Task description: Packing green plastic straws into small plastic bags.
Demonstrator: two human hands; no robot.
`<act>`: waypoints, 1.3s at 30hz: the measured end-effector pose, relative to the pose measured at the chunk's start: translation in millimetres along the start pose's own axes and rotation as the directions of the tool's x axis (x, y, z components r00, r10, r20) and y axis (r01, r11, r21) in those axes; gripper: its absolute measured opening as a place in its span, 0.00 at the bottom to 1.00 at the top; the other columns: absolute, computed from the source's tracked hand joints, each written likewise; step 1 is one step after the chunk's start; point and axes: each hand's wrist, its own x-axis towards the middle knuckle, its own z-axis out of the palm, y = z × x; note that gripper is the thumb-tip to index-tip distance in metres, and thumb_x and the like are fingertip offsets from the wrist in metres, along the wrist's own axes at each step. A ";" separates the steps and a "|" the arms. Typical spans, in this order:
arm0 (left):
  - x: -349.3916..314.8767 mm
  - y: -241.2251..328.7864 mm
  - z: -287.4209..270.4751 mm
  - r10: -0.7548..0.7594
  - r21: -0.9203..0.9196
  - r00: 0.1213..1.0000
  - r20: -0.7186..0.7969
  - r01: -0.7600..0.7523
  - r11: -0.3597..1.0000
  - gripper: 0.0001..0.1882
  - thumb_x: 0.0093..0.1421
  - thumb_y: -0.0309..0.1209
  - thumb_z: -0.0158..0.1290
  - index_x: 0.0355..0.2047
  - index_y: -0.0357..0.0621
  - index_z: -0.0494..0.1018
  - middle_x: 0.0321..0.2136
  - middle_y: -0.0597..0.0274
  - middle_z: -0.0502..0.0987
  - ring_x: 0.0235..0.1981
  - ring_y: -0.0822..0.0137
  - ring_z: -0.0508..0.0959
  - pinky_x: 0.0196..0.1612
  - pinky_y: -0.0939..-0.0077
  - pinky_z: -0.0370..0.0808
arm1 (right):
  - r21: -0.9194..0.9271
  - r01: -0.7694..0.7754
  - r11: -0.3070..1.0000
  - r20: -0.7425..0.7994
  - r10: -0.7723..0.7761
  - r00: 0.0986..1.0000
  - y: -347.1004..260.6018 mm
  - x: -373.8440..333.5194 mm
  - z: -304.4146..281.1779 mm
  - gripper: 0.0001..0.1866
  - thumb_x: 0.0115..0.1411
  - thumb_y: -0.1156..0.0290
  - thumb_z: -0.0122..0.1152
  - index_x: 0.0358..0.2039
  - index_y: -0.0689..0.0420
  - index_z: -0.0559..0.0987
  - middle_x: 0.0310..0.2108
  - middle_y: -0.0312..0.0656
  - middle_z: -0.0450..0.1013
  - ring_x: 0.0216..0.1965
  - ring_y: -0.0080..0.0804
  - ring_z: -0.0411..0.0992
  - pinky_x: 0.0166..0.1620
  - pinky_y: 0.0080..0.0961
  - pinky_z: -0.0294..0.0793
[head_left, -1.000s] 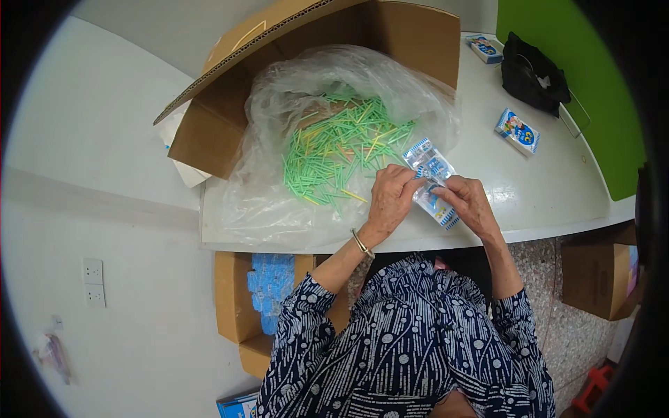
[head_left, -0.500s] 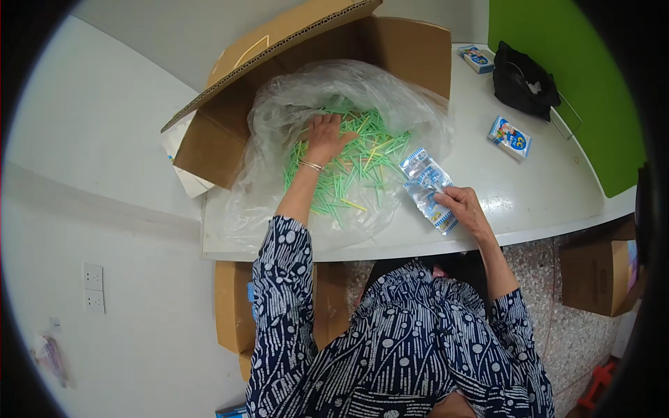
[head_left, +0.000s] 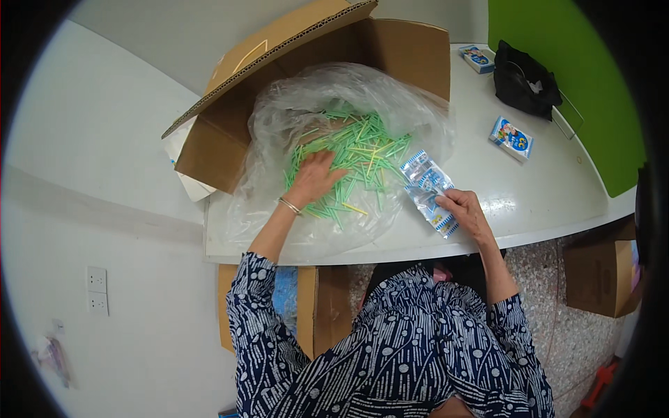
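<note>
My left hand [head_left: 314, 178] lies on a loose pile of thin green sticks [head_left: 368, 146], with a few yellow ones among them. Its thumb stands apart from the fingers, and the fingertips reach in among the sticks. Under and behind the pile spreads a clear plastic bag [head_left: 272, 104], its mouth wide. Right of the bag, my right hand [head_left: 465, 210] pinches silver and blue foil packets [head_left: 426, 196] between thumb and fingers. The packets are tilted and partly overlap; their lower part is covered by my fingers.
Behind the bag, a large cardboard box [head_left: 414, 52] lies on its side on the white table [head_left: 481, 157]. Two small blue-and-white boxes, one nearer [head_left: 511, 138] and one farther [head_left: 477, 59], sit right, beside a black bag [head_left: 524, 83]. A green panel [head_left: 578, 90] borders the table. Cardboard boxes stand below.
My left hand has drawn back toward me and slightly left across the pile. My right hand stays almost in place with the packets.
</note>
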 end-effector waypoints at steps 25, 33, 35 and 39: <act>65.3 -35.3 32.6 -0.276 0.136 0.933 0.233 0.249 0.959 0.31 0.53 0.43 0.56 0.48 0.31 0.63 0.46 0.38 0.70 0.50 0.41 0.69 0.49 0.54 0.71 | 0.058 -0.015 0.998 0.032 0.013 0.999 -1.1 1.7 1.4 0.10 0.57 0.69 0.60 0.27 0.64 0.79 0.19 0.28 0.70 0.22 0.11 0.63 0.25 0.13 0.61; 30.2 -6.0 19.9 -0.301 -0.227 0.944 -0.137 0.266 0.937 0.16 0.57 0.29 0.48 0.43 0.32 0.61 0.34 0.34 0.73 0.36 0.36 0.73 0.38 0.46 0.69 | 0.029 -0.007 1.000 0.037 0.006 0.999 -0.9 2.9 -5.6 0.11 0.57 0.68 0.60 0.30 0.65 0.80 0.20 0.30 0.72 0.22 0.12 0.65 0.24 0.14 0.63; 24.9 -3.2 20.7 -0.251 -0.246 0.919 -0.303 0.180 0.953 0.16 0.57 0.29 0.48 0.42 0.32 0.61 0.32 0.34 0.73 0.34 0.36 0.72 0.36 0.47 0.69 | 0.050 -0.030 0.998 0.021 0.029 0.999 -9.6 2.1 -4.7 0.11 0.57 0.67 0.59 0.25 0.63 0.78 0.19 0.27 0.69 0.22 0.10 0.61 0.24 0.12 0.59; 18.2 9.4 10.6 -0.315 -0.422 0.869 -0.381 0.140 0.896 0.14 0.57 0.29 0.48 0.40 0.33 0.61 0.26 0.36 0.72 0.28 0.35 0.71 0.32 0.53 0.69 | 0.108 0.008 0.994 -0.041 -0.004 0.999 -22.6 4.6 5.6 0.12 0.57 0.67 0.58 0.25 0.63 0.78 0.19 0.27 0.69 0.21 0.10 0.60 0.24 0.13 0.58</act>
